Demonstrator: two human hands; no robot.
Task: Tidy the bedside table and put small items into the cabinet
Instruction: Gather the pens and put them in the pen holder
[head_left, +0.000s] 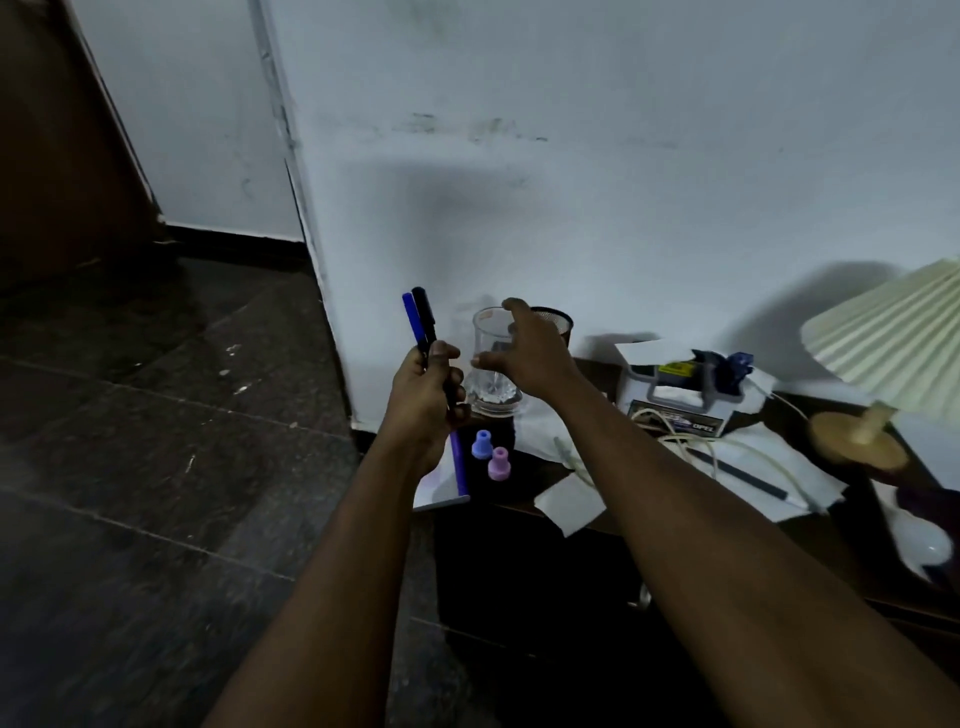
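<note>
Here, left hand (423, 395) gripping pens (418, 318), right hand (524, 353) spread by glass (493, 400), OPEL label (675, 421).

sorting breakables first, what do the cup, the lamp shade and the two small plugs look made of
The cup looks like clear glass: see-through, cut pattern at its thick base. The lamp shade is pleated matte cream, probably paper or fabric. The plugs seem rubber or soft plastic, matte blue and pink; uncertain.
</note>
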